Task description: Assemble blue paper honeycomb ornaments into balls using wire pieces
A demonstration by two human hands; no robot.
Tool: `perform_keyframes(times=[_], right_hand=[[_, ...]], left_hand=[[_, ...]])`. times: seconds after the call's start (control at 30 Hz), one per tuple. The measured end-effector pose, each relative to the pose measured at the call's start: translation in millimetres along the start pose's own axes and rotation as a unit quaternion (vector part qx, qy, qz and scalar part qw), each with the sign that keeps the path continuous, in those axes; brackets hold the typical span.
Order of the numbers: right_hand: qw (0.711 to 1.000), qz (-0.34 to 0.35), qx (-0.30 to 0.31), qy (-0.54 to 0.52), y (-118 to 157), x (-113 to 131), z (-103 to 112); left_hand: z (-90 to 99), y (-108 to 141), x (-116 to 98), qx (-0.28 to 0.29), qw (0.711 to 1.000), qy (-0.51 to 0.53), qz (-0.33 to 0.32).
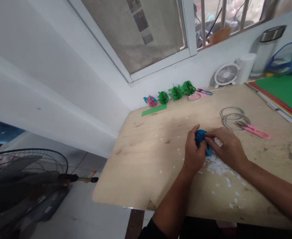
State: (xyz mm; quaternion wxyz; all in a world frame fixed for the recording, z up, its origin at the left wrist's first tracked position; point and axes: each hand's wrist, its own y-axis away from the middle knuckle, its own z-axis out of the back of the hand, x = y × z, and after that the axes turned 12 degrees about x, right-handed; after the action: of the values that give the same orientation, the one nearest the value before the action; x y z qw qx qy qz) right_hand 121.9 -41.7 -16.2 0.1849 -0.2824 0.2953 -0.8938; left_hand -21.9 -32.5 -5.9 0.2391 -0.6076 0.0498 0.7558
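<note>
A blue paper piece, round and folded, is held between both hands just above the wooden table. My left hand wraps round its left side, thumb against the front. From the right, my right hand pinches its upper edge between thumb and fingertips. Small white scraps lie scattered beneath and in front of the hands. Pink-handled snips rest to the right, their blades over metal rings.
Along the wall stand a pink and blue paper ball, several green ones, and a white fan. A green strip lies in front. Coloured sheets are stacked at right; a large floor fan stands left of the table.
</note>
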Motion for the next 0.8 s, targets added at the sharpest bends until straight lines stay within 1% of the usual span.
perform_keyframes(times=[0.2, 0.33, 0.43, 0.53, 0.67, 0.8], right_hand=[[1.0, -0.012, 0.006, 0.006, 1.5, -1.3, -1.6], [0.999, 0.004, -0.011, 0.034, -0.3, -0.5, -2.2], [0.999, 0.0, -0.022, 0.043, -2.4, 0.7, -2.2], [0.999, -0.013, -0.019, 0.024, -3.5, 2.1, -1.3], [1.0, -0.021, 0.005, -0.005, -3.1, 3.5, -0.1], [1.0, -0.026, 0.002, 0.006, -2.2, 4.2, 0.2]], left_hand=[[-4.6, 1.5, 1.9, 0.001, 0.999, -0.038, -0.034], [-7.4, 2.3, 1.5, -0.003, 0.998, -0.051, -0.04], [-7.8, 2.3, 1.7, -0.001, 0.998, -0.046, -0.042], [-6.7, 1.3, 2.6, -0.007, 0.999, -0.02, -0.028], [-4.8, 0.0, 2.8, -0.013, 0.999, 0.032, 0.011], [-5.6, 0.2, 1.8, -0.009, 1.0, 0.028, 0.009]])
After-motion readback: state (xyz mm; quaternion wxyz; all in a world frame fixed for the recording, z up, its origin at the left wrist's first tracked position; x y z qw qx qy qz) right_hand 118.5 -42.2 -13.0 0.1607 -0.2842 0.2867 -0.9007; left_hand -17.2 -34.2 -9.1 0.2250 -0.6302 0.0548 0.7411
